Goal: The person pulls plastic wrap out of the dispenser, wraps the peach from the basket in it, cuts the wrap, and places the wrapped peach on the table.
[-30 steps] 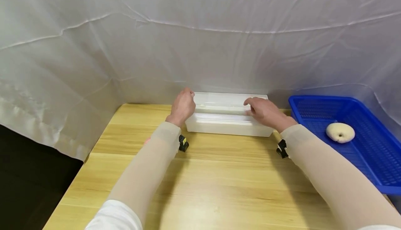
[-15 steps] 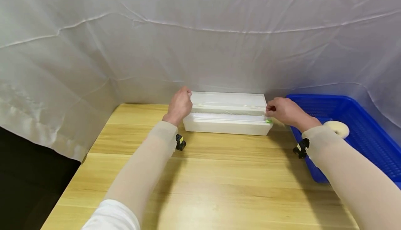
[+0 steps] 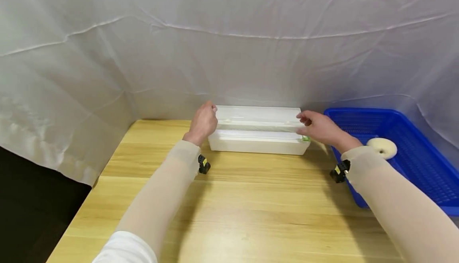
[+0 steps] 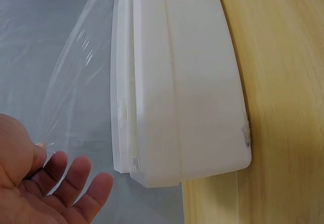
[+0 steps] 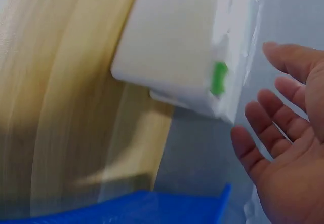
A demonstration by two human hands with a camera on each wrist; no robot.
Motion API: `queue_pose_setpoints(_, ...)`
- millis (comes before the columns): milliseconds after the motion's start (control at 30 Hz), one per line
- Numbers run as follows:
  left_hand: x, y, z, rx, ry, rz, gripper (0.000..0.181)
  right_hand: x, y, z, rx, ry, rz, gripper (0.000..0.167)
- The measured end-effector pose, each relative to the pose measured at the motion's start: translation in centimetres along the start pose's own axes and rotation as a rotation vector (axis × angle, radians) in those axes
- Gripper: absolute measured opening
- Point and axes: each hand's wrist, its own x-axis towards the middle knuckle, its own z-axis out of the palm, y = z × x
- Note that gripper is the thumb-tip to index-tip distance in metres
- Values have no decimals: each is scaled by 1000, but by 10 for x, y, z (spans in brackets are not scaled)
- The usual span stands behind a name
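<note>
The left arm [image 3: 154,199] reaches from near left and the right arm [image 3: 398,199] from near right, both stretched toward the far side. The left hand [image 3: 203,122] pinches, three fingers [image 4: 96,196] curved and slightly apart; the right hand [image 3: 319,127] holds its thumb [image 5: 286,57] clear of gently bent fingers.

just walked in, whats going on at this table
A person is handling clear film at a long white box near the back of the wooden table. The left hand pinches the film's edge; the right hand, fingers spread, is by the box's other end, near a green tab. A pale round item lies in the blue basket to the right.
</note>
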Motion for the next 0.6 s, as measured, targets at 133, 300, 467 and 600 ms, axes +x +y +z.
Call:
queue_pose_setpoints(133, 0, -1, 1, -6, -2, 17, 26, 10, -7, 11, -103, -46, -27, 63)
queue_pose_setpoints(300, -3, -2, 2, 2, -18, 46, 25, 15, -9, 15, -161, -25, 51, 49)
queue_pose_setpoints(467, -9, -4, -4, 18, -65, 22, 23, 15, -8, 14, -104, -36, 159, 47)
queue_pose_setpoints(600, -13, -5, -8, 51, -121, 22, 23, 18, -7, 15, 12, -53, 194, 54)
